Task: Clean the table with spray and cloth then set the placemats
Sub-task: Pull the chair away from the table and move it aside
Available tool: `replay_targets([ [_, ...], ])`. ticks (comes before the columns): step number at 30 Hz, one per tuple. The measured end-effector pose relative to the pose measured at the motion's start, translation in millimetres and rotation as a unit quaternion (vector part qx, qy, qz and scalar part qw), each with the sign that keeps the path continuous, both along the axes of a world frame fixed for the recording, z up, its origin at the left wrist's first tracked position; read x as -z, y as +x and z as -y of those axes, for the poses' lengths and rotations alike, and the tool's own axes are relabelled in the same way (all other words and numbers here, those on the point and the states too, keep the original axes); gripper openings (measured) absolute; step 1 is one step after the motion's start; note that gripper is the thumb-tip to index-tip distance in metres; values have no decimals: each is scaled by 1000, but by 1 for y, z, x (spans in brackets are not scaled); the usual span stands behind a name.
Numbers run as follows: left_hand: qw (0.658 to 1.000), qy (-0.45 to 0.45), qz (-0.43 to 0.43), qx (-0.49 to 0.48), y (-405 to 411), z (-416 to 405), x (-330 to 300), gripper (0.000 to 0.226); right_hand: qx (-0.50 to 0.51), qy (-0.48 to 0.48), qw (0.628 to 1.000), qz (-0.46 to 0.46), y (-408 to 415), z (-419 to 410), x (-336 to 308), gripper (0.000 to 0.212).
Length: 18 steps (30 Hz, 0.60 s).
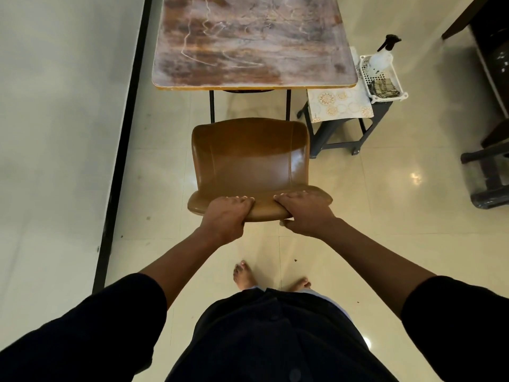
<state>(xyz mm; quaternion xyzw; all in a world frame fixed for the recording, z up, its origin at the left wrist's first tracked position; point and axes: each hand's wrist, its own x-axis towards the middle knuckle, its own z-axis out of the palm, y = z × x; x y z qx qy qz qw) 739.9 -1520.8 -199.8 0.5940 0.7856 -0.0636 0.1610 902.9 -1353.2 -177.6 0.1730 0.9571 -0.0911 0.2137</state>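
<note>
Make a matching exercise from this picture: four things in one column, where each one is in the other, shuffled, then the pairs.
1. spray bottle
2. cloth
3. placemats
4. chair

A. flat on the stool top
B. gripped at its backrest by the left hand and the right hand
C. upright at the basket's far end
D. crumpled at the basket's near end

Pairs: 1-C, 2-D, 3-A, 4-B

I count, beside the marbled brown table (253, 42): one tan moulded chair (248, 158), one grey stool (344, 125), one white perforated basket (381, 78), one clear spray bottle (382, 55), one patterned placemat (338, 103).
</note>
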Motion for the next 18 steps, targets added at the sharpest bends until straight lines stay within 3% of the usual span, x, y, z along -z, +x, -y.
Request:
replay_targets([
  [2, 1000, 7, 1, -12, 3, 1, -1, 61, 22, 15, 999, -29, -2, 5, 0, 56],
  [11, 997, 47, 54, -21, 3, 3, -15, 65, 28, 51, 997, -59, -3, 17, -9, 39],
  [18, 997, 55, 58, -5, 3, 9, -15, 65, 28, 48, 996, -70, 6, 26, -3, 43],
])
